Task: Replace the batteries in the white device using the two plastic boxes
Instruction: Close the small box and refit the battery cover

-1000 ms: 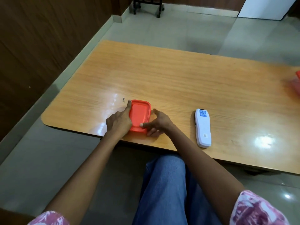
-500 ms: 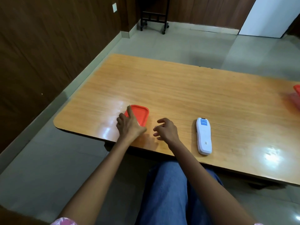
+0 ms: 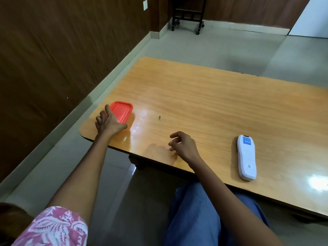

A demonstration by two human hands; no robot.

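Observation:
A red plastic box [image 3: 122, 111] with its lid on sits near the table's near left corner. My left hand [image 3: 108, 122] grips its near end, thumb on one side and fingers on the other. My right hand [image 3: 182, 144] hovers over the table's front edge with fingers loosely curled and nothing in it. The white device [image 3: 246, 157] lies flat, back side up with a blue label, to the right of my right hand. The second box is out of view.
The wooden table [image 3: 213, 103] stretches far and right. A wood-panelled wall runs along the left. A black wheeled stand [image 3: 188, 16] is at the far wall. My knees in blue jeans are under the table's front edge.
My left hand has slid the red box leftward toward the table's corner. My right hand has let go of the box and pulled back.

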